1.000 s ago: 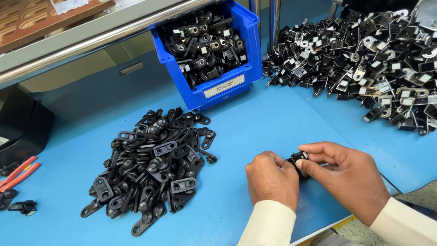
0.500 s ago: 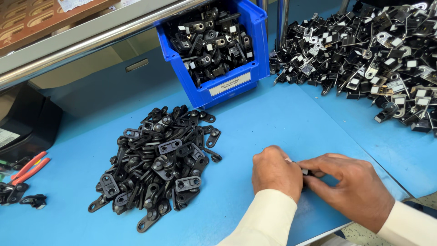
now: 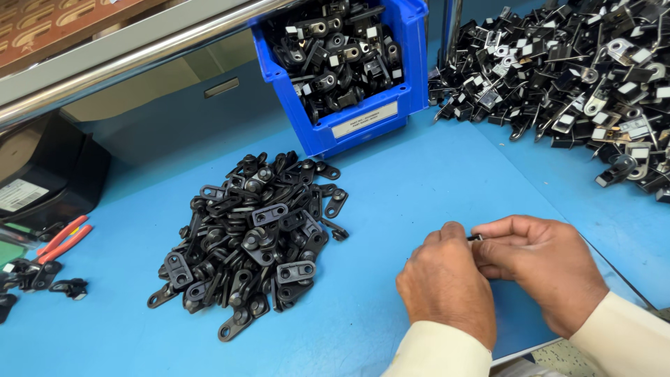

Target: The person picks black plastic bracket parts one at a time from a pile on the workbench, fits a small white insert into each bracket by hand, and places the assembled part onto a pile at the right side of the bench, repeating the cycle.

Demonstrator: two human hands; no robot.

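Observation:
My left hand and my right hand are pressed together low on the blue tabletop, fingertips meeting around a small black metal part. Only a sliver of that part shows between the fingers. A heap of flat black brackets with holes lies just left of my left hand, not touching it. Both sleeves are cream-coloured.
A blue bin of black parts with white tags stands at the back. A large pile of black and silver tagged parts covers the right rear. Red-handled pliers and loose black pieces lie at the left edge, beside a black case.
The hands have closed tighter over the small part, hiding most of it. The view has shifted slightly, so the piles and bin sit further right in the picture.

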